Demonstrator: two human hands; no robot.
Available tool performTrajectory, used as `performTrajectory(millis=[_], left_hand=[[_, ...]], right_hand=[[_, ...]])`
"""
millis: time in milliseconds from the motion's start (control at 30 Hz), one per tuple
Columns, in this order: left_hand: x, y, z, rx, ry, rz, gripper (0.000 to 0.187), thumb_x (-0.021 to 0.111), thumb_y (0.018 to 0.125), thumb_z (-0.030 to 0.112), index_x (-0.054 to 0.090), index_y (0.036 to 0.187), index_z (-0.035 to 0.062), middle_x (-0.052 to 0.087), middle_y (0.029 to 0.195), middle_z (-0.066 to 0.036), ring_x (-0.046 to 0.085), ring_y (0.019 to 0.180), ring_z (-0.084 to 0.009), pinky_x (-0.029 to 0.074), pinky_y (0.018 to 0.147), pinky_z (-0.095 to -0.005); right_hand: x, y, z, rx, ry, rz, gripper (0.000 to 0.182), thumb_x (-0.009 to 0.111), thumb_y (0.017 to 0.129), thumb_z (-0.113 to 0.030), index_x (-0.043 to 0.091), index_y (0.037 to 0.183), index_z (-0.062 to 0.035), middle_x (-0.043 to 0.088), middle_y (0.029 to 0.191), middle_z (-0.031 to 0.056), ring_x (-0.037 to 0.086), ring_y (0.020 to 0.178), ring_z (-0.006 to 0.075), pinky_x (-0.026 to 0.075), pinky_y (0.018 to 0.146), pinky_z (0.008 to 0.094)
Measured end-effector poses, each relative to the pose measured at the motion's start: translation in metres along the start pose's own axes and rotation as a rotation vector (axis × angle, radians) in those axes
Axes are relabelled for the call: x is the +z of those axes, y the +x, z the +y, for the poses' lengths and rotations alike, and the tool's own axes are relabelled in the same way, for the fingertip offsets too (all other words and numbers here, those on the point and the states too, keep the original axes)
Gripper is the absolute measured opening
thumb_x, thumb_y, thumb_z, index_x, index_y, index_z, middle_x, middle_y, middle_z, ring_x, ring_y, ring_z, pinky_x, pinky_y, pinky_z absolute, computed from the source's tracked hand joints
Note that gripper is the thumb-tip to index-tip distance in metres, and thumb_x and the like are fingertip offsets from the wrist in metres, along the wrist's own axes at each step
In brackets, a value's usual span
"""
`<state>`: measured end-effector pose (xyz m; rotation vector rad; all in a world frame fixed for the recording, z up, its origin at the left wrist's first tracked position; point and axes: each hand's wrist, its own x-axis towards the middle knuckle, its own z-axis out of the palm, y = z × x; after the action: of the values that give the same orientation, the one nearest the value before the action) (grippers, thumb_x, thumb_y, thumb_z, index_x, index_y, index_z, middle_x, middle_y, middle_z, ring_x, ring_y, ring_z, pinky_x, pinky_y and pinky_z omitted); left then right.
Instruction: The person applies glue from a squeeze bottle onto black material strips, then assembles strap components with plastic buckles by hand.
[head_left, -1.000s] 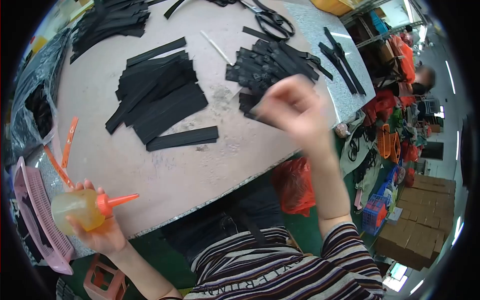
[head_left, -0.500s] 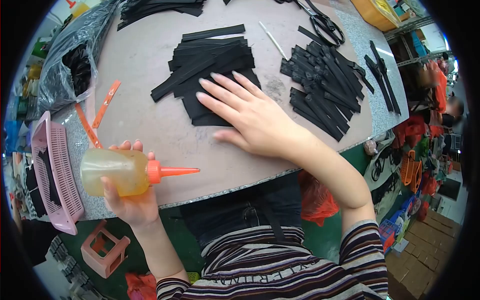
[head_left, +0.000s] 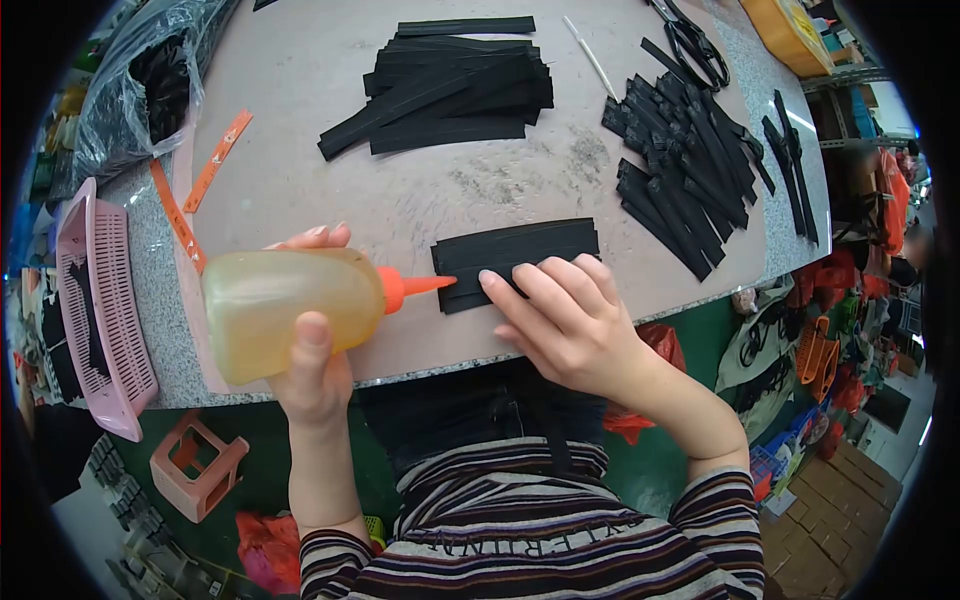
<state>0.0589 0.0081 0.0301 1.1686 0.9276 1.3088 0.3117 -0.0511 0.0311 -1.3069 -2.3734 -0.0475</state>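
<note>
A squeeze bottle [head_left: 270, 305] of yellowish liquid lies tilted in my left hand [head_left: 318, 365], fingers behind it and thumb across its front. Its orange pointed nozzle [head_left: 425, 286] reaches the left end of several flat black strips [head_left: 515, 242], laid side by side near the table's front edge. My right hand [head_left: 575, 320] is closed over the lower right of these strips, its index fingertip close to the nozzle tip and its other fingers bent. Farther back lies a larger pile of black strips [head_left: 460, 90].
At right are a heap of folded black strips [head_left: 690, 160], black scissors [head_left: 695, 45] and a white stick [head_left: 590, 58]. Two orange strips [head_left: 218, 160], a pink basket [head_left: 115, 300] and a plastic bag [head_left: 110, 110] occupy the left. A pink stool [head_left: 195, 465] stands below the table.
My right hand has left the pile and come toward the front edge, where several strips now lie under it. The bottle has moved right and up, its nozzle now at the strips.
</note>
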Motion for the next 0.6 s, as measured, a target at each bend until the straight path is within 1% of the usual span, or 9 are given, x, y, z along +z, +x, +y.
performTrajectory(millis=[67,167,267,367,467,567,600], left_hand=[[-0.004,0.001,-0.001,-0.015,0.082,-0.047,0.066,0.067,0.094,0.043,0.043,0.141,0.003,0.054,0.137,-0.021,0.055,0.13,-0.0379,0.05,0.104,-0.0544],[-0.014,0.001,0.0,-0.027,0.06,-0.006,0.065,0.067,0.094,0.041,0.043,0.14,0.0025,0.054,0.136,-0.021,0.055,0.129,-0.0376,0.051,0.103,-0.0546],[0.004,0.006,-0.001,-0.036,-0.081,0.074,0.062,0.072,0.09,0.036,0.05,0.134,-0.0011,0.059,0.131,-0.021,0.06,0.123,-0.0327,0.052,0.1,-0.0465],[-0.006,0.002,-0.002,-0.075,-0.051,-0.038,0.061,0.071,0.091,0.035,0.05,0.135,-0.0008,0.058,0.132,-0.021,0.06,0.123,-0.0327,0.051,0.101,-0.047],[-0.002,0.006,0.0,-0.054,-0.077,0.051,0.063,0.071,0.091,0.035,0.048,0.138,-0.0005,0.058,0.134,-0.02,0.058,0.126,-0.0332,0.051,0.101,-0.0474],[-0.008,0.001,-0.005,-0.081,-0.04,-0.053,0.064,0.068,0.093,0.037,0.046,0.14,0.0007,0.057,0.135,-0.019,0.056,0.128,-0.0346,0.051,0.102,-0.0499],[-0.015,0.002,-0.004,-0.067,-0.077,-0.006,0.064,0.066,0.094,0.039,0.044,0.142,0.0017,0.055,0.137,-0.019,0.055,0.13,-0.0359,0.051,0.103,-0.0518]], right_hand=[[0.004,0.0,0.003,-0.038,-0.004,0.001,0.044,0.073,0.084,-0.025,0.069,0.12,0.0003,0.058,0.113,0.0082,0.057,0.103,0.0243,0.046,0.087,0.0414],[0.002,0.002,0.003,-0.028,0.011,0.007,0.041,0.073,0.083,-0.021,0.069,0.118,0.0007,0.059,0.112,0.008,0.057,0.103,0.0236,0.047,0.085,0.0387],[0.004,0.004,0.004,-0.024,0.035,0.032,0.04,0.074,0.083,-0.019,0.07,0.117,0.0008,0.059,0.11,0.0076,0.058,0.102,0.0235,0.048,0.085,0.0387],[0.003,0.006,0.005,-0.019,0.054,0.041,0.038,0.074,0.081,-0.017,0.07,0.114,0.0011,0.06,0.109,0.0076,0.059,0.1,0.0234,0.048,0.084,0.0386],[0.003,0.008,0.005,-0.015,0.072,0.048,0.035,0.073,0.08,-0.014,0.07,0.112,0.0009,0.06,0.108,0.0079,0.06,0.1,0.0233,0.049,0.085,0.0385],[0.003,0.011,0.009,-0.028,0.102,0.039,0.032,0.071,0.079,-0.01,0.07,0.109,0.0004,0.06,0.107,0.0088,0.061,0.099,0.0247,0.049,0.085,0.0387],[0.004,0.011,0.011,0.011,0.154,0.06,0.031,0.071,0.079,-0.008,0.07,0.109,0.0003,0.06,0.107,0.0091,0.061,0.099,0.0253,0.05,0.085,0.0388]])
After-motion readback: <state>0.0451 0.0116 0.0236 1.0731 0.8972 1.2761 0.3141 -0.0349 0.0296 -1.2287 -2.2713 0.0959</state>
